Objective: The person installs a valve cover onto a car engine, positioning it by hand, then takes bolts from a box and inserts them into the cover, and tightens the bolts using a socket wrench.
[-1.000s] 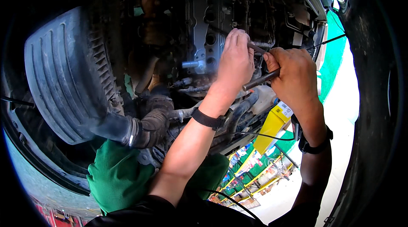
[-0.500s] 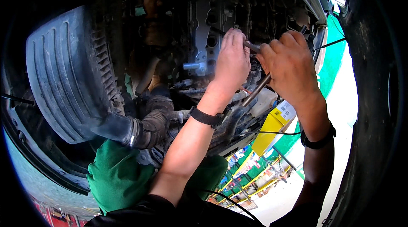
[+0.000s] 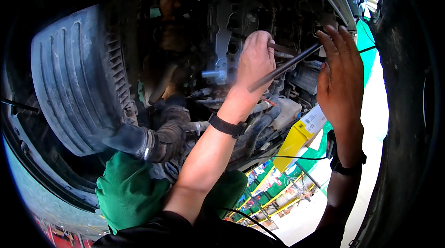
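My left hand is closed around the dark shaft of a T-handle wrench, over the engine's grey metal cover with its row of round holes. The wrench's long crossbar slants from above my left wrist up to the right. At that upper end is my right hand, fingers stretched out and the bar's tip against or just beside them; contact is hard to tell. The shaft's working end is hidden behind my left hand and in shadow.
A large ribbed black plastic housing fills the left, joined to a corrugated hose. Green cloth lies below it. A whitish plastic container sits right of the engine. Beyond stands a yellow panel, with a thin black cable across it.
My right hand has let go of the wrench, opened and moved right. The crossbar has turned, its lower end now by my left wrist. My left hand keeps its grip.
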Available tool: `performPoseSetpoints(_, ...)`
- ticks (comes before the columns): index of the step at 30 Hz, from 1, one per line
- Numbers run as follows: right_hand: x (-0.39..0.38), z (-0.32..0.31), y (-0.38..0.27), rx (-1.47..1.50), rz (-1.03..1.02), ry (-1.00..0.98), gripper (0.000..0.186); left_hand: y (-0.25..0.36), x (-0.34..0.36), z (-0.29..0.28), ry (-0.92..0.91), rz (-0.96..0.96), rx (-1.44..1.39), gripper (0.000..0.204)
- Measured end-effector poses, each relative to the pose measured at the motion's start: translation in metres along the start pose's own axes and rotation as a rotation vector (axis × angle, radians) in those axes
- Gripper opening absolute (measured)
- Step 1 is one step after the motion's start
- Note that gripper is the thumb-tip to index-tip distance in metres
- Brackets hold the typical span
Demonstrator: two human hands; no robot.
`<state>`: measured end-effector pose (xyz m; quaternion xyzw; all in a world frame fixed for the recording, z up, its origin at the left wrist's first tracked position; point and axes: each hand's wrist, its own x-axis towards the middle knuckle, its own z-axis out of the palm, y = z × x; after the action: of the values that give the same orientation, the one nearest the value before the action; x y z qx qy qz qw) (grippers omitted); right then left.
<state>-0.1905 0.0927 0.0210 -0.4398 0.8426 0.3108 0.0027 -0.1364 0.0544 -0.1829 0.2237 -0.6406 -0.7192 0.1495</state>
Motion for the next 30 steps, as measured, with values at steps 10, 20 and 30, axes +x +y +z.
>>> performPoseSetpoints(10,-0.036,-0.054,-0.011,1.143,0.690,-0.098,0.014,-0.010,-0.012,0.009,-0.027,0.075,-0.075,0.020)
performPoseSetpoints(20,-0.020,-0.020,-0.012,0.201,-0.064,-0.085,0.062,-0.003,-0.007,0.003,-0.099,0.006,-0.056,0.021)
performPoseSetpoints(30,0.005,-0.014,-0.021,0.351,0.650,-0.816,0.040,-0.008,-0.010,0.006,-0.056,0.031,-0.054,0.017)
